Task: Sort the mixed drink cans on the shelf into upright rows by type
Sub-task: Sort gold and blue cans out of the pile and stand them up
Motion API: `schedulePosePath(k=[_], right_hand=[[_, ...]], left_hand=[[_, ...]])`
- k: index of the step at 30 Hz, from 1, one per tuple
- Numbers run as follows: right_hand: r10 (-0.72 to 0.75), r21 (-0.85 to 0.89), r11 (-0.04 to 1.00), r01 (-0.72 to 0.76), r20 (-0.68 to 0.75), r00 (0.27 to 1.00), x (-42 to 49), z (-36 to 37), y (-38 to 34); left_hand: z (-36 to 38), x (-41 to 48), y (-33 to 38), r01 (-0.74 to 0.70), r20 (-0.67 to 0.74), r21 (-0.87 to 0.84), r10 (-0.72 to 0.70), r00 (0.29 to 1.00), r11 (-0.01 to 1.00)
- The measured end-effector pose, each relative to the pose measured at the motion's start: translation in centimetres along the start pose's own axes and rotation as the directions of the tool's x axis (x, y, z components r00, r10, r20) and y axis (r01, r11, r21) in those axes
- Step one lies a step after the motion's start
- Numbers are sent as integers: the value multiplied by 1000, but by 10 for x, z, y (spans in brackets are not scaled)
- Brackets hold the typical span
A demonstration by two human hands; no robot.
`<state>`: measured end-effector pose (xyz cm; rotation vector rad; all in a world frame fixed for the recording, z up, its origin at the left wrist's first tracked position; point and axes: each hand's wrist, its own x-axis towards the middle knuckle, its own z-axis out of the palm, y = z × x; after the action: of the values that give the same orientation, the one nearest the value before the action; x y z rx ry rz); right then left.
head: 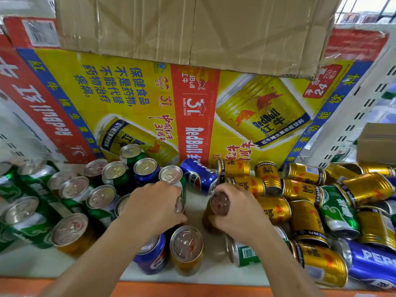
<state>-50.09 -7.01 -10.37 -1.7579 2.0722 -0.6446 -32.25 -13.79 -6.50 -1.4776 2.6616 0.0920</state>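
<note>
Right grip [237, 213] clamps an upright gold can [219, 205] just before the lying Pepsi can [198, 175]; left grip [154, 204] clamps a half-hidden can [179, 206].

Flattened Red Bull carton [150, 99] at the back, brown cardboard box [192, 28] over it

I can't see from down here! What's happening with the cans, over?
Left grip on half-hidden can. Right grip holds upright gold can. Lying Pepsi can just behind. Tumbled gold cans at right. Over.
</note>
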Motion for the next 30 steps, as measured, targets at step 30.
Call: schedulePosePath(k=[30], right_hand=[[342, -366, 899, -242, 238, 909, 68, -40, 71]], left_hand=[[18, 134, 58, -328, 208, 303, 274, 939, 895]])
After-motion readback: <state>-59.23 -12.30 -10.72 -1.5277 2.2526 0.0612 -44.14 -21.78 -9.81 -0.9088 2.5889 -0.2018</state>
